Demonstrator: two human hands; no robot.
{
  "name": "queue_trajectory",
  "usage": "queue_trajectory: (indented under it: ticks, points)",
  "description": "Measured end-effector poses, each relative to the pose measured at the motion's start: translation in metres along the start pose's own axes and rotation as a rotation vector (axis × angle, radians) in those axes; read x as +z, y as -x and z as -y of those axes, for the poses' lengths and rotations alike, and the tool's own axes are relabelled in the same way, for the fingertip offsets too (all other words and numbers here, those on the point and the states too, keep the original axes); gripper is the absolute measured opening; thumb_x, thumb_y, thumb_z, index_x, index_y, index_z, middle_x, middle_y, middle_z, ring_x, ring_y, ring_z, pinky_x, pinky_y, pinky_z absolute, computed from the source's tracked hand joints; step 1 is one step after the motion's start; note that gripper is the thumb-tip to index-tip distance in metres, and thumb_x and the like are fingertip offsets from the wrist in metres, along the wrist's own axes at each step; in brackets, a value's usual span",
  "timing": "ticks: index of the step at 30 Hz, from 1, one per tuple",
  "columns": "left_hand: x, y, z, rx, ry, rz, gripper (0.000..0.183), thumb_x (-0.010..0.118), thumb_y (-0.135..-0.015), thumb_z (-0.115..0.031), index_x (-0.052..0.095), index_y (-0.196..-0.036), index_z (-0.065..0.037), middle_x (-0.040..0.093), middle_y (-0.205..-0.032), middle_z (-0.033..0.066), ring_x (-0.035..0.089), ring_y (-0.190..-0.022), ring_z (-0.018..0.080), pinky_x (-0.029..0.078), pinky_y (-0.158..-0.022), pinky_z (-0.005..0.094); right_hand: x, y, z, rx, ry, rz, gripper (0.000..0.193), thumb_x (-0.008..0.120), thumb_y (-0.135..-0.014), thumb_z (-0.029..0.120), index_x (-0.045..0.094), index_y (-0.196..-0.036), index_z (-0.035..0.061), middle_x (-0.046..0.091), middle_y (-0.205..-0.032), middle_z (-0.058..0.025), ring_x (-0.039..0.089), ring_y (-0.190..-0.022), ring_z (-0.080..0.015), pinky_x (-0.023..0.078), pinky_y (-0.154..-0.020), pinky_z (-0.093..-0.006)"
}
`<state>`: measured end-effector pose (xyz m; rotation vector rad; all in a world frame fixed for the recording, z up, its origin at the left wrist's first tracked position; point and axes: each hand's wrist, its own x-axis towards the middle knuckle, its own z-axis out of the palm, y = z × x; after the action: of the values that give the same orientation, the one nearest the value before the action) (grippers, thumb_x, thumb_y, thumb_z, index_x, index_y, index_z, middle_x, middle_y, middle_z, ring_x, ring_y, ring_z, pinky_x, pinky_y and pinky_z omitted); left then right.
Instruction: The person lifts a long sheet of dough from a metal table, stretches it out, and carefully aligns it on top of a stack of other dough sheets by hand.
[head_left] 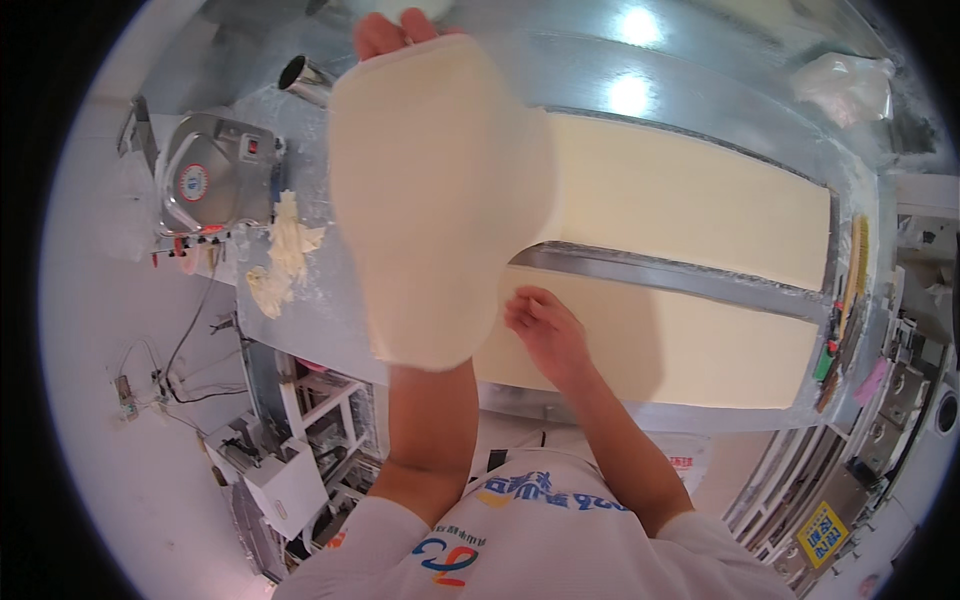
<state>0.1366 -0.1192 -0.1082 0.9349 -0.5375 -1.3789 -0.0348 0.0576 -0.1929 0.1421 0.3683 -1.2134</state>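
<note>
A pale, floury dough sheet (430,190) is lifted over the left part of the worktop, draped across my left forearm. At its far edge my left hand (395,35) grips it, with only the fingertips showing; the palm and wrist are hidden behind the dough. The lifted sheet's right side runs down onto the far flat dough sheet (700,195); whether they are one piece I cannot tell. My right hand (547,335) hovers over the near flat dough sheet (690,345), beside the lifted dough's edge. Its fingers are loosely bent, with nothing visible in them.
A metal rolling machine (215,175) stands at the left, with dough scraps (288,255) beside it. A metal cylinder (305,80) lies at the back. At the right are a plastic bag (845,88), a yellow-bristled brush (858,260) and a green-handled tool (826,360).
</note>
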Motion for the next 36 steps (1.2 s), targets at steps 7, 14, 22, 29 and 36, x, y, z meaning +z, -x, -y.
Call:
queue_trajectory:
  ticks: [7,14,22,29,36]
  points:
    - [-0.118,0.059,-0.087,0.031,0.051,-0.107,0.034,0.055,-0.113,-0.023,0.065,-0.140,-0.004,0.067,-0.136,0.0068,0.058,-0.130,0.0202,0.042,-0.112,0.0383,0.053,-0.207,-0.129,-0.037,-0.480,0.210,0.038,0.063,-0.109,0.016,0.061,-0.144,0.0015,0.068,-0.142,-0.0123,0.060,-0.137,-0.0307,0.047,-0.120,-0.0456]
    - [-0.203,0.142,-0.186,0.146,0.054,-0.243,0.037,0.053,-0.114,-0.025,0.062,-0.144,-0.005,0.064,-0.142,0.0066,0.054,-0.135,0.0205,0.037,-0.117,0.0392,0.106,-0.274,-0.170,-0.021,-0.395,0.130,0.041,0.060,-0.111,0.021,0.060,-0.147,0.0030,0.066,-0.146,-0.0121,0.058,-0.140,-0.0321,0.047,-0.119,-0.0467]
    - [-0.191,0.153,-0.204,0.161,0.176,-0.089,0.041,0.050,-0.114,-0.026,0.058,-0.149,-0.006,0.061,-0.149,0.0063,0.050,-0.142,0.0208,0.031,-0.123,0.0402,0.146,-0.158,-0.068,-0.248,0.244,0.134,0.044,0.058,-0.113,0.026,0.060,-0.150,0.0048,0.063,-0.151,-0.0118,0.056,-0.143,-0.0338,0.047,-0.119,-0.0480]
    - [-0.088,0.131,-0.154,-0.066,0.418,0.311,0.044,0.048,-0.115,-0.027,0.056,-0.153,-0.007,0.058,-0.155,0.0060,0.046,-0.148,0.0211,0.026,-0.128,0.0411,0.117,0.099,0.111,-0.904,1.309,-0.160,0.045,0.061,-0.111,0.027,0.061,-0.151,0.0051,0.063,-0.153,-0.0128,0.055,-0.145,-0.0357,0.047,-0.118,-0.0494]
    - [0.044,0.136,-0.070,-0.415,0.674,0.617,0.047,0.046,-0.116,-0.029,0.053,-0.157,-0.008,0.055,-0.160,0.0058,0.042,-0.154,0.0214,0.022,-0.133,0.0420,0.025,0.280,0.284,-1.046,0.501,-0.450,0.044,0.065,-0.107,0.018,0.063,-0.148,0.0036,0.065,-0.150,-0.0143,0.059,-0.141,-0.0357,0.049,-0.116,-0.0486]
